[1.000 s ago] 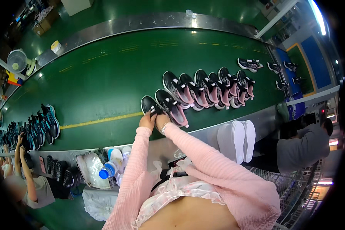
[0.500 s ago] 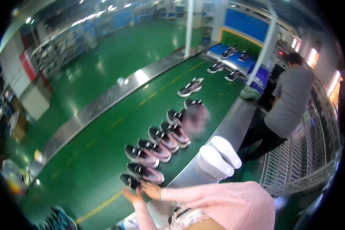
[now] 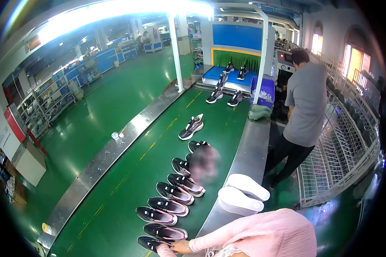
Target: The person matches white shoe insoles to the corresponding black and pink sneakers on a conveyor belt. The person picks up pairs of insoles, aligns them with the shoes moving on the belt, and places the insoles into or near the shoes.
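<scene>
Black shoes with pink insides stand in a slanting row along the green conveyor belt (image 3: 116,205). At the near end, my right hand (image 3: 182,247) is by the heel of the nearest shoe (image 3: 148,243), its fingers bent and drawn together; what they pinch, if anything, is too small to make out. Beside it, my left arm's pink sleeve (image 3: 165,250) reaches the same shoe's opening, and my left hand's fingers are hidden. A pair of white insoles (image 3: 240,201) lies on the metal ledge to the right of the row. Blur smears several shoes farther up.
One shoe (image 3: 191,127) stands apart on the belt; others sit by a machine opening with a green curtain (image 3: 233,62). A purple crate (image 3: 266,88) and cloth (image 3: 259,112) rest at the far right ledge. A person (image 3: 304,103) stands near wire racks (image 3: 330,167).
My view has swung up, showing more of the far room. My left hand, earlier with fingers apart at the nearest shoe's toe, has shifted toward its opening; my right hand stays close by.
</scene>
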`<state>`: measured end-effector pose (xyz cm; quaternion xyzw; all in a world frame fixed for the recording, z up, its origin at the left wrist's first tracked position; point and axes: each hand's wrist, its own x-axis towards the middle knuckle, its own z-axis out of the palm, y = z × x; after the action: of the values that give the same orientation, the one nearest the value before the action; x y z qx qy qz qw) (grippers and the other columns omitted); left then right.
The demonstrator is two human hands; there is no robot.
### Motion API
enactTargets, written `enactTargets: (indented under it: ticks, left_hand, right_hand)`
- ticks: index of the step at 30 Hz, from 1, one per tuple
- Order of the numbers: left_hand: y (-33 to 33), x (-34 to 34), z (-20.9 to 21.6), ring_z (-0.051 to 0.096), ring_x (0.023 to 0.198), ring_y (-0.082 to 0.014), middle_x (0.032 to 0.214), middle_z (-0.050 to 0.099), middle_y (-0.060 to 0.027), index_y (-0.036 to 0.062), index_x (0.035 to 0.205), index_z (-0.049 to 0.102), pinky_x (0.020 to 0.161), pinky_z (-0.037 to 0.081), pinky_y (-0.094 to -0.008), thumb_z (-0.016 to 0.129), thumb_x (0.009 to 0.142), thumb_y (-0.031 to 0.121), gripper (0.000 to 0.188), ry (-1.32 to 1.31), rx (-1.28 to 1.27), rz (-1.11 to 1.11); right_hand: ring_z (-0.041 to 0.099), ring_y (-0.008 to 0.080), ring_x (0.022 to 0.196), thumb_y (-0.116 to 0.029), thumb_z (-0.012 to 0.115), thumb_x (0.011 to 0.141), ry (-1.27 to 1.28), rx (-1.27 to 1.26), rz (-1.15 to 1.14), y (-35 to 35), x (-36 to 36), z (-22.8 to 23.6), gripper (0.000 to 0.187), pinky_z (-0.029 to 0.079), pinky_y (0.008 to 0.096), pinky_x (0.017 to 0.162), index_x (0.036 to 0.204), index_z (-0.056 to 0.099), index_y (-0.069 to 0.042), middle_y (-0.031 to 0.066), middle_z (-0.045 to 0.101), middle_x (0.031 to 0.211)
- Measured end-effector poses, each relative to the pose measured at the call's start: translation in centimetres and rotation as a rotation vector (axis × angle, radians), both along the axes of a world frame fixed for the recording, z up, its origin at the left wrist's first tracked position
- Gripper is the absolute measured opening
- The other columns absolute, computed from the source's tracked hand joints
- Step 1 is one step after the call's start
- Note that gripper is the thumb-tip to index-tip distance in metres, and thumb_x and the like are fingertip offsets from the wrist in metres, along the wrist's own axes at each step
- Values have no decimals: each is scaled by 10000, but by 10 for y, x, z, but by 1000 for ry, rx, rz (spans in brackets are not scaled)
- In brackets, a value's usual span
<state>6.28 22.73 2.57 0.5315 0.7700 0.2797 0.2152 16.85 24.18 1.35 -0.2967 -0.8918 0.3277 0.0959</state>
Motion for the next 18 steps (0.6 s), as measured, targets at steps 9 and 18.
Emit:
enactTargets:
  ticks: [9,18]
  left_hand:
    - [-29,-32,-27,450,988,-253,1078,471,-100,26,1086,425,861,318,-366,489,766,253,397,-880,175,346]
    - [-8,-48,-21,434,1034,-188,1156,448,-41,67,1125,407,879,290,-351,485,786,384,470,-1403,261,664]
  right_hand:
    - [550,236,627,-243,461,722,-74,264,-193,-33,-9,19,191,457,337,516,749,517,-62,102,520,752]
    - [544,287,696,-254,482,742,175,-105,-231,-22,75,127,215,426,381,621,873,554,-100,144,560,737]
